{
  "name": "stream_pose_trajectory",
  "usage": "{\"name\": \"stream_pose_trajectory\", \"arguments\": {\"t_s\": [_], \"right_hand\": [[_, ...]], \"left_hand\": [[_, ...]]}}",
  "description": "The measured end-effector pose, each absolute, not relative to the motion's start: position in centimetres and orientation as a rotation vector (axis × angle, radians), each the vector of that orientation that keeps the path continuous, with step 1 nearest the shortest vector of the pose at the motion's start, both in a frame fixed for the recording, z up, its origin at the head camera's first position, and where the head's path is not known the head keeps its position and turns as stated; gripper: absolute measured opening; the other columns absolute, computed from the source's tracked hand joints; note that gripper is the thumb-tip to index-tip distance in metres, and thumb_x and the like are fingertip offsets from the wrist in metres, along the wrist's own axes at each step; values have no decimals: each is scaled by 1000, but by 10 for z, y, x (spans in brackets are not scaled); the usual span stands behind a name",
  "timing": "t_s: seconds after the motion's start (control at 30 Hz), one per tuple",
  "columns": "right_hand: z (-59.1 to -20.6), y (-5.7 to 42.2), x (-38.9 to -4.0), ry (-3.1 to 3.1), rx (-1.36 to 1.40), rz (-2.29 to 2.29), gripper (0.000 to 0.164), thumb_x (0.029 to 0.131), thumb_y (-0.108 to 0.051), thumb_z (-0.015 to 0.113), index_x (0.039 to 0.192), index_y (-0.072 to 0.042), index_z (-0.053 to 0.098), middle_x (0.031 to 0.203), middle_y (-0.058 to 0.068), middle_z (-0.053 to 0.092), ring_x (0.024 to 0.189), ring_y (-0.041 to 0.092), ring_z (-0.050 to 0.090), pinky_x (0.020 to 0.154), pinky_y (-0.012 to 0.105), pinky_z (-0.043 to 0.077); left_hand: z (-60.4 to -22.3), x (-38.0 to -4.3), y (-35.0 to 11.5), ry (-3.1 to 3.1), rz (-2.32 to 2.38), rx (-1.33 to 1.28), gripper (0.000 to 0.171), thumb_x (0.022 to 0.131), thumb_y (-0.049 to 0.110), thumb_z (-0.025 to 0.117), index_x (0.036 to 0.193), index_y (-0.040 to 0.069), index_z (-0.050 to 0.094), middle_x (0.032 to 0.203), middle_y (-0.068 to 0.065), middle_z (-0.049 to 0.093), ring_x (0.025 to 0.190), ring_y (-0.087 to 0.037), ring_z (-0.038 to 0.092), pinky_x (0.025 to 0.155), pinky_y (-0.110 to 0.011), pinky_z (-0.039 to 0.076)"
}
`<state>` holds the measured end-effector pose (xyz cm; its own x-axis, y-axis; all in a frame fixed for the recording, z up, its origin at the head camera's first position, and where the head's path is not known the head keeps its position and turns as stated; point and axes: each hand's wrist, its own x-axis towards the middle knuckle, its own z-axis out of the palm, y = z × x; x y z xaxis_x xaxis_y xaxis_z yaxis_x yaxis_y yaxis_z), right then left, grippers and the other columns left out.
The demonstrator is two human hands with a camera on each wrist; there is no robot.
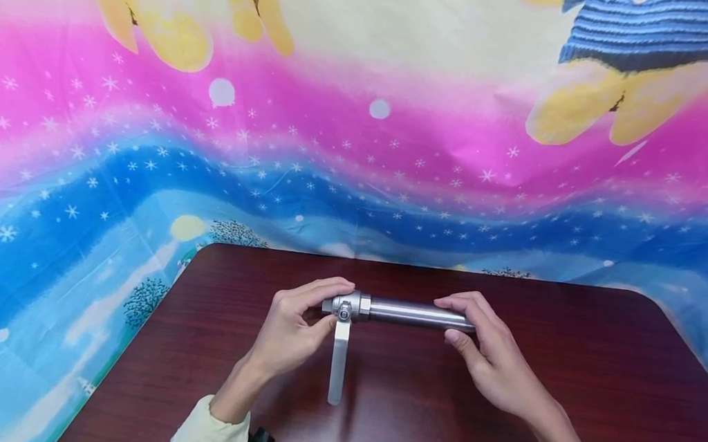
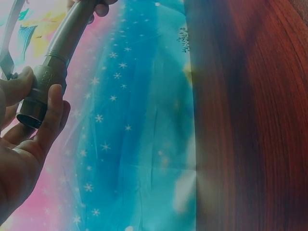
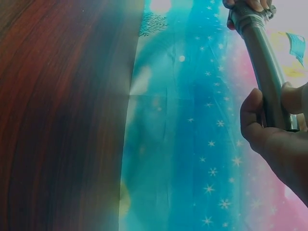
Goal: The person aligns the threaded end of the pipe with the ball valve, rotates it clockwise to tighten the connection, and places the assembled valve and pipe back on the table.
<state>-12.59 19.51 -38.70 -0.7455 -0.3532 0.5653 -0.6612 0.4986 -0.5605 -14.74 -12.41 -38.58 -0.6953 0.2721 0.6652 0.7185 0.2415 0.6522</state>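
Observation:
A metal ball valve (image 1: 356,304) joins end to end with a straight steel pipe (image 1: 409,313), and both lie level in the head view. The valve's flat lever handle (image 1: 338,369) points down toward the person. My left hand (image 1: 291,330) grips the valve body at the left, thumb below and fingers over the top. At the pipe's far right end, my right hand (image 1: 499,361) holds it between thumb and fingers. The valve's open round mouth (image 2: 31,118) shows in the left wrist view. Part of the pipe's right end is hidden by the right hand in the head view.
A dark reddish wood table (image 1: 221,405) with rounded back corners lies beneath the hands. Behind it hangs a colourful printed cloth (image 1: 360,145) with snowflakes and cartoon figures. Pale sleeves (image 1: 206,435) cover the forearms, with dark straps near the wrists.

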Motion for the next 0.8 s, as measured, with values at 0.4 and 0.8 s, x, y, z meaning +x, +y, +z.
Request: {"name": "stream_pose_trajectory", "arguments": {"t_s": [0.4, 0.8], "right_hand": [[-385, 197, -125, -2400, 851, 1195, 51, 100, 8, 66, 143, -18, 63, 134, -2, 61, 110, 7, 60, 87, 13, 52], [-386, 196, -125, -2383, 858, 1097, 60, 88, 18, 72, 137, -15, 63, 132, -1, 58, 115, 4, 52, 86, 16, 43]], "left_hand": [[-385, -147, -123, -2106, -1430, -909, 53, 78, -23, 74, 124, 3, 78, 126, -13, 78, 109, -20, 74, 77, -19, 62], [-387, -148, -123, -2111, -1435, -901, 53, 78, -24, 72, 123, 2, 78, 124, -13, 78, 107, -18, 74, 76, -19, 62]]}}
